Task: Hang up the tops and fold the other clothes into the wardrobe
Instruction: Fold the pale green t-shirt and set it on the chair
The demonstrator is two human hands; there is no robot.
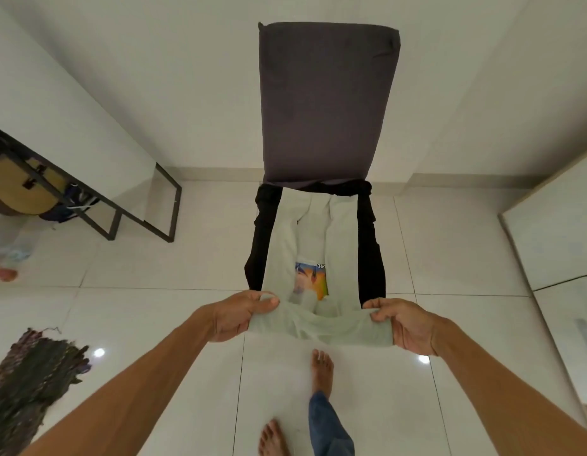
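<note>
**A:** What are you holding?

**B:** A pale white T-shirt (287, 232) of thin fabric with a bright colour print on it. My left hand (239, 315) grips its near left corner, thumb pressed on top and fingers curled under the cloth. My right hand (404, 324) has the near right corner bunched inside curled fingers. Both are closed tight on the fabric.

**A:** Where does the shirt lie?

**B:** The near edge is raised and stretched between my hands. The rest is spread flat on top of a black garment (371, 251), which shows as a strip on either side. Both lie on the glossy white tile floor (160, 311). Their far end touches the foot of a dark grey rectangular pad (328, 103) by the white wall.

**A:** Anything else nearby?

**B:** My bare feet (321, 370) are just behind the shirt. A dark woven rug (32, 366) lies to my left, and a black metal frame (167, 205) stands further off on that side.
</note>
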